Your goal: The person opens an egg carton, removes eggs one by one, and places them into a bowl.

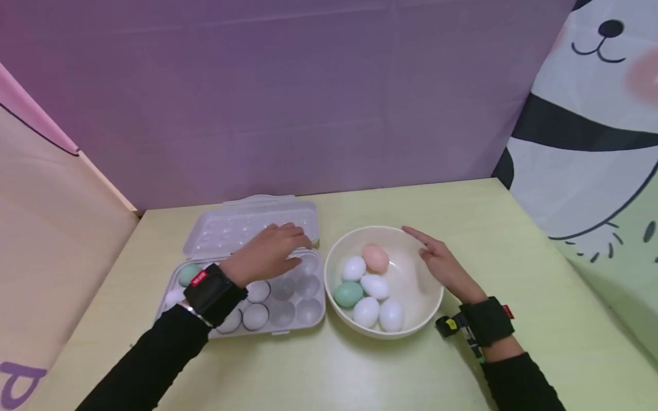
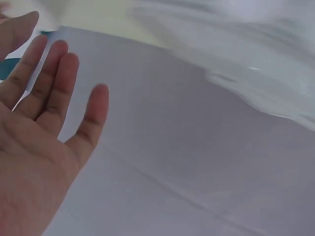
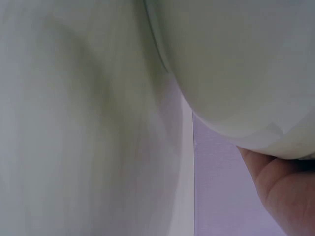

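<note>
My left hand (image 1: pixel 272 251) hovers over the right part of a lidded plastic egg carton (image 1: pixel 300 326), fingers loosely bent. Its palm and fingers look bare in the left wrist view. Several white eggs (image 1: pixel 255 317) and a green egg (image 1: pixel 190 274) sit in the carton's left and middle cups; my left forearm hides some cups. The cups at the right hold nothing. My right hand (image 1: pixel 444 265) holds the right rim of a cream bowl (image 1: pixel 418 297), thumb inside, index finger along the outside. In the bowl lie several white eggs (image 1: pixel 366 311), a green egg (image 1: pixel 348 294) and a pink egg (image 1: pixel 375 258).
The carton's lid (image 1: pixel 205 231) lies folded back towards the purple backdrop (image 1: pixel 308 103). A pale yellow table (image 1: pixel 329 377) carries both carton and bowl. A panda-printed cloth (image 1: pixel 591 182) hangs at the right, and another cloth (image 1: pixel 51 228) at the left.
</note>
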`<action>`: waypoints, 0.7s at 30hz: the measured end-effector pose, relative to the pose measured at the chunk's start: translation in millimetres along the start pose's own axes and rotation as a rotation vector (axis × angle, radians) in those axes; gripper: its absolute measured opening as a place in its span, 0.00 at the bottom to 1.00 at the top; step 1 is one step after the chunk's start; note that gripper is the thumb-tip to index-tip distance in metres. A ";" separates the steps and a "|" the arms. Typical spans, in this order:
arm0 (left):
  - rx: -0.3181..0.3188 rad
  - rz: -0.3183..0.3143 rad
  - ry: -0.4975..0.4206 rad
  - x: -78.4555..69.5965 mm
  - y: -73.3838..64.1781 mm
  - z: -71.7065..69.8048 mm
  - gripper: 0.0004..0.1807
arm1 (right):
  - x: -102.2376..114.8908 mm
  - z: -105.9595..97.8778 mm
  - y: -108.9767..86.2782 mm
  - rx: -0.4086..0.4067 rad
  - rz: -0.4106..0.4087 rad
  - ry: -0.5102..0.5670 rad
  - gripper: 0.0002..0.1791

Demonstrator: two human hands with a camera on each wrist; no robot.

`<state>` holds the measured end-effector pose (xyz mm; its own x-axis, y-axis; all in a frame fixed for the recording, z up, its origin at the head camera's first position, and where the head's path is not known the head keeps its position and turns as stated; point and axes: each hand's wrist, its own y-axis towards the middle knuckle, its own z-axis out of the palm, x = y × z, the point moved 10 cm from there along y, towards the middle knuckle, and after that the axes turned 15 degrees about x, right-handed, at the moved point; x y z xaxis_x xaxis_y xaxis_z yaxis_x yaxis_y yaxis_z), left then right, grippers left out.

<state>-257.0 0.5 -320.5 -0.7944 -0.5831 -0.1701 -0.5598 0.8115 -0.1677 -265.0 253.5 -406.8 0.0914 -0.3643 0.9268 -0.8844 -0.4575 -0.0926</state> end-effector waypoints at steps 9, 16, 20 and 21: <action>0.165 -0.169 -0.136 44.0 -47.4 46.2 0.12 | -3.0 0.0 2.3 0.002 0.013 0.000 0.30; 0.162 -0.182 -0.149 42.5 -56.0 52.4 0.11 | -2.9 -0.4 1.3 0.002 0.026 0.009 0.29; 0.161 -0.174 -0.167 39.8 -54.7 52.2 0.11 | -2.2 0.2 0.1 0.005 0.027 0.022 0.29; 0.162 -0.169 -0.170 39.2 -54.5 52.1 0.11 | -2.3 0.8 0.0 0.007 0.027 0.024 0.29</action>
<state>-245.3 -68.5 -368.6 -0.6342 -0.7190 -0.2844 -0.6252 0.6933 -0.3584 -264.8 253.8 -409.1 0.0564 -0.3566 0.9325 -0.8831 -0.4535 -0.1200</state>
